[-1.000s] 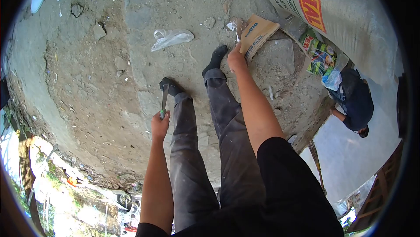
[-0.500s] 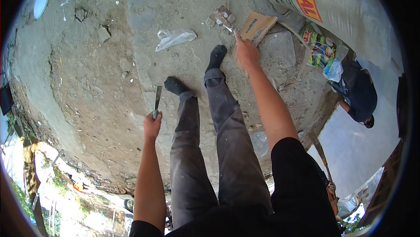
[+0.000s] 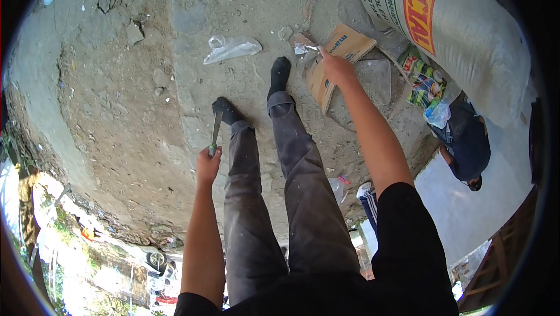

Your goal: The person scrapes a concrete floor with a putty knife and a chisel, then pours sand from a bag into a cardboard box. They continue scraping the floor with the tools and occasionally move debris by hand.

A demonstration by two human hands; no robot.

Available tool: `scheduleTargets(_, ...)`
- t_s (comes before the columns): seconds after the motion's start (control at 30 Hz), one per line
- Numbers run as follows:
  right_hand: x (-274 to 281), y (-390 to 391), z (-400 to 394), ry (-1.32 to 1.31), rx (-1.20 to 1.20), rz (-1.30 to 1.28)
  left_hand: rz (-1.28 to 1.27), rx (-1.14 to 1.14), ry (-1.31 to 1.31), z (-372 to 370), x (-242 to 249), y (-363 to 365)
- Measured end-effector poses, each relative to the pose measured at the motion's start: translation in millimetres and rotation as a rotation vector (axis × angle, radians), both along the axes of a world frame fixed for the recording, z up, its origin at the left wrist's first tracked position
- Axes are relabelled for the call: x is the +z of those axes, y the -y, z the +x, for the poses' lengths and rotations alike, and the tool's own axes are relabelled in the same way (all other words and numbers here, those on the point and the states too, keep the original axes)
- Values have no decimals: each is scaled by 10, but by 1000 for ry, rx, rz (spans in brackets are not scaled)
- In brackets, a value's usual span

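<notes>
My left hand (image 3: 208,165) is closed round the green handle of a putty knife (image 3: 216,129). Its flat metal blade points up the view, overlapping the toe of my left foot. My right hand (image 3: 338,71) reaches forward and grips what looks like a trowel (image 3: 303,44); its thin shank shows at the fingertips, and the brownish blade has whitish patches. Under and around the right hand lies a flattened piece of brown cardboard (image 3: 353,44) with blue print. The trowel's handle is hidden inside the fist.
A crumpled clear plastic bag (image 3: 232,49) lies on the rough ground past my feet. A big white printed sack (image 3: 461,30) stands at upper right, with a colourful wrapper (image 3: 421,77) beside it. At right another person (image 3: 466,141) bends down; a striped trouser leg (image 3: 368,202) shows near my elbow.
My right hand and the trowel have moved slightly right and nearer me, over the cardboard, more of which now shows. The left hand has shifted slightly right. A striped trouser leg has appeared.
</notes>
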State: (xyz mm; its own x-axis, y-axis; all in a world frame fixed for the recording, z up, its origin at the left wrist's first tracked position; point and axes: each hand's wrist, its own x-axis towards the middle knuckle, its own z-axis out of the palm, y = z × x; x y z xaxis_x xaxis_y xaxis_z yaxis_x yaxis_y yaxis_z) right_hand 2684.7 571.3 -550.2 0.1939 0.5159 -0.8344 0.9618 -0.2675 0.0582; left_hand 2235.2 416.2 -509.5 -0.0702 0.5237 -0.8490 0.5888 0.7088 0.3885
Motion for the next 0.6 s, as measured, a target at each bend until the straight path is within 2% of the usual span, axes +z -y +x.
scheduleTargets(0.03,-27,15,50,2,5,-2,-5,-13,-4,76,12,-28)
scheduleTargets(0.1,-64,-3,168,-72,-214,147,-4,-27,0,202,-18,-138)
scheduleTargets(0.13,-106,-35,234,-66,-213,149,16,-50,-10,264,-48,-200)
scheduleTargets(0.2,-89,-92,244,-144,-517,284,24,-77,-11,392,-71,-289)
scheduleTargets(0.33,-95,-297,174,-89,-656,227,-13,14,36,611,-117,-579)
scheduleTargets(0.53,-532,28,-252,-19,-835,173,37,-7,37,671,-166,-697)
scheduleTargets(0.6,-584,228,-455,-6,-832,315,-28,37,88,671,-110,-733)
